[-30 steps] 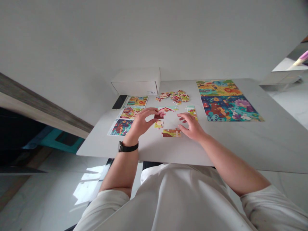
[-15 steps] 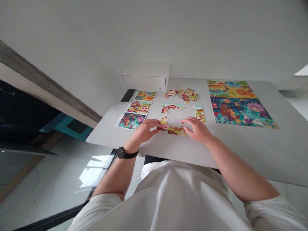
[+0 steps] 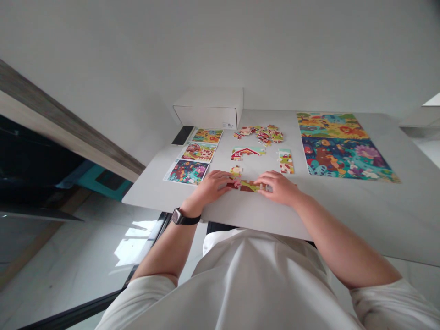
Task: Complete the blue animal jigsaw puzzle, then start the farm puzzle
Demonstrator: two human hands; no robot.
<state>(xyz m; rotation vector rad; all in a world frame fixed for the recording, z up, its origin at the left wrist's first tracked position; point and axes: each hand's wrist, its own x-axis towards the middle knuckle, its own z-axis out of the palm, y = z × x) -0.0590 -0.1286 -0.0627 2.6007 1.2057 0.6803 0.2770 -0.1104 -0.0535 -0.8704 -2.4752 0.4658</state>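
A joined strip of jigsaw puzzle pieces (image 3: 249, 186), brown and green, lies along the near part of the table. My left hand (image 3: 213, 188) grips its left corner between thumb and fingers, by a pink pig picture. On the strip's right end, the thumb and fingers of my right hand (image 3: 279, 188) are closed, hiding part of it. Just above the left corner sits a yellow-green piece (image 3: 236, 171). Farther up are a joined red barn section (image 3: 245, 152) and, to the right, a short upright section (image 3: 286, 161) with a tractor picture.
Loose puzzle pieces (image 3: 264, 134) lie heaped at the back. A white box (image 3: 208, 110), a phone (image 3: 182, 135) and a three-picture reference sheet (image 3: 198, 152) are at the left. A large picture sheet (image 3: 343, 146) lies right. The table's (image 3: 165, 197) front edge is close to me.
My right hand has moved slightly left and closed on the right end of the strip. My left hand stays at the left corner, having shifted slightly right.
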